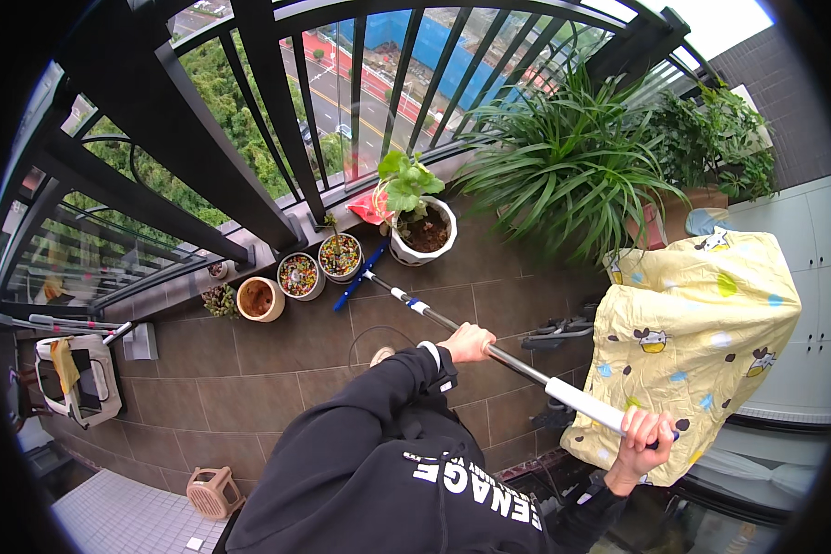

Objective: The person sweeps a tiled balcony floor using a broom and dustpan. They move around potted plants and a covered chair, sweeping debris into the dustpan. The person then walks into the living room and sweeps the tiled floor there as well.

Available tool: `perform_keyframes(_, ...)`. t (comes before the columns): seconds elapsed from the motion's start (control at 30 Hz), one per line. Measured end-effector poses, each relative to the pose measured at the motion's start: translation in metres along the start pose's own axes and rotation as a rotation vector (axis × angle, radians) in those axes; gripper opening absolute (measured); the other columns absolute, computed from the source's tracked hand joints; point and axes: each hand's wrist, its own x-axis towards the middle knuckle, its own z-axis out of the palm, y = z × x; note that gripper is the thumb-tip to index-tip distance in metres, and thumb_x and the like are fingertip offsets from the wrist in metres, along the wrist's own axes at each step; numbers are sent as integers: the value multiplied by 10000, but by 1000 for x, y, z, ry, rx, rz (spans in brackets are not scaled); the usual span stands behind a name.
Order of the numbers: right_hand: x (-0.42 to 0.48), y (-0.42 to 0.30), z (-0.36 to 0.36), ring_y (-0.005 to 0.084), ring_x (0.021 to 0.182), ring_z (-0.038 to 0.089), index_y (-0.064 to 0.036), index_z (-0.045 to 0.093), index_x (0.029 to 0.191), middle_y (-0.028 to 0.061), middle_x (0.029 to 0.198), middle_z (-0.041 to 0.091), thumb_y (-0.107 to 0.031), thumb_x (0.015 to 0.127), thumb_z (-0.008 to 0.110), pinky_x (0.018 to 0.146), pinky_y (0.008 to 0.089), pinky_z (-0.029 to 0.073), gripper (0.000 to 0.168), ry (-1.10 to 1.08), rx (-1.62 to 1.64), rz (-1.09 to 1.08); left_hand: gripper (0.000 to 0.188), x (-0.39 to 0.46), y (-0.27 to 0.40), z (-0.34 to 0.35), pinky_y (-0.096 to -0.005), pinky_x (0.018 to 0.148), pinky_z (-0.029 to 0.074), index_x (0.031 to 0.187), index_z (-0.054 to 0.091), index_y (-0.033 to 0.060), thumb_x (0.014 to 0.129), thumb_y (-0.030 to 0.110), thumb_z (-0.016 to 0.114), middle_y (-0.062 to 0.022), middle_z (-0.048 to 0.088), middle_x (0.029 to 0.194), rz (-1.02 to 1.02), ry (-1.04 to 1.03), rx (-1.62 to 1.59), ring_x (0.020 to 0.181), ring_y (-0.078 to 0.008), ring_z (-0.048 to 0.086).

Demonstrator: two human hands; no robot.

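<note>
A long-handled squeegee (443,320) slants across the view, with a white grip sleeve (582,403) on its upper end. Its narrow blue head (348,292) lies by the flower pots at the foot of the railing. My left hand (467,343) is wrapped around the metal pole about midway. Farther up, my right hand (644,438) grips the end of the white sleeve. Close to the blue head stand a pot of coloured pebbles (339,256) with a small plant and a white faceted pot (424,235) with a leafy plant. Whether the head touches the pebble pot, I cannot tell.
A dark metal railing (266,118) borders the brown tiled floor (277,353). A bushy green plant (575,159) spreads at the right, near a yellow cow-print cloth (672,346) draped over something hidden. At left are a beige plastic stool (215,492) and a fabric carrier (79,381).
</note>
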Motion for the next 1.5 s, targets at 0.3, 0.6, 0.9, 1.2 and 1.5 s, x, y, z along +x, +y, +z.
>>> perform_keyframes(0.3, -36, -20, -8, 115, 329, 292, -124, 339, 624, 1, 414, 354, -163, 879, 418, 453, 289, 348, 270, -44, -12, -36, 201, -28, 28, 26, -472, 603, 479, 640, 625, 74, 700, 264, 599, -168, 612, 644, 6, -161, -27, 659, -388, 603)
perform_keyframes(0.6, -59, 19, 2, 114, 390, 307, -136, 326, 643, -9, 443, 321, -175, 903, 401, 524, 290, 324, 273, 132, 90, 18, 174, -64, -9, 23, -469, 609, 484, 651, 613, 75, 688, 245, 596, -171, 606, 633, -84, -72, 34, 657, -390, 602)
perform_keyframes(0.9, -116, -50, -58, 99, 376, 276, -125, 306, 666, -14, 452, 312, -161, 920, 385, 475, 263, 289, 269, 128, 26, -23, 198, -56, 78, 113, -489, 593, 460, 643, 585, 55, 681, 250, 581, -179, 586, 602, -17, -121, -43, 633, -408, 579)
perform_keyframes(1.2, -125, 7, -79, 123, 401, 318, -122, 341, 645, -3, 473, 362, -160, 895, 416, 493, 282, 303, 264, -44, 187, 10, 204, -107, 50, 86, -444, 632, 481, 714, 607, 94, 683, 282, 678, -117, 638, 707, -153, -82, 188, 744, -333, 632)
perform_keyframes(1.5, -160, 46, -74, 140, 408, 321, -110, 350, 630, 23, 440, 359, -125, 845, 404, 545, 314, 315, 221, -53, 264, 116, 258, -140, 13, 125, -475, 640, 449, 613, 585, 117, 625, 348, 698, -103, 590, 611, -339, 134, 323, 695, -333, 612)
